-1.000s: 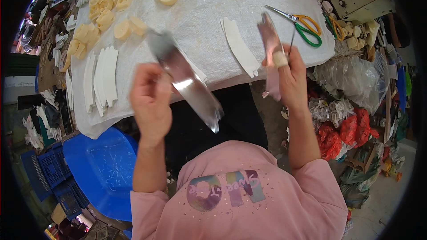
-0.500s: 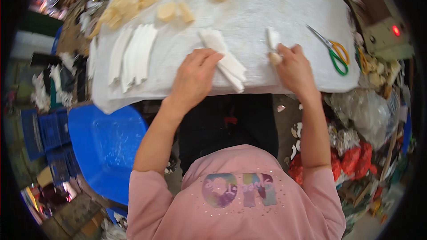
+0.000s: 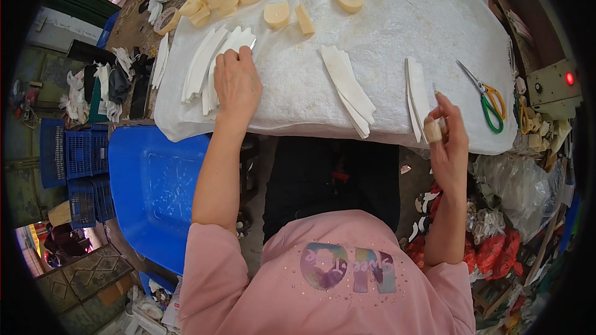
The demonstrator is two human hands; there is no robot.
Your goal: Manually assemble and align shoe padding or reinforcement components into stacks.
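Note:
At the left of the table, my left hand [image 3: 238, 85] reaches onto a pile of white strips [image 3: 205, 65], its fingers bent down and closed on the top ones. The strips look flat, slightly curved and notched at the end. My right hand [image 3: 450, 136] hangs at the table's near edge, fingers curled round a small beige block-like piece [image 3: 434, 130] whose kind I cannot make out. Just left of it lies a narrow stack of white strips [image 3: 417, 93]. Between my hands, a fanned stack of white strips [image 3: 347, 90] rests on the white table cover [image 3: 279, 108].
Scissors [image 3: 487, 100] with green and orange handles lie at the right. Beige coiled bands [image 3: 217, 0] and cut beige pieces [image 3: 276, 15] sit at the back. A blue tub [image 3: 158, 192] stands below the left edge; a machine box [image 3: 552, 90] with a red light is at the right.
My left hand has moved left, from the middle stack to the left pile. My right hand has drawn back toward the near edge, off the right stack, still with the beige piece.

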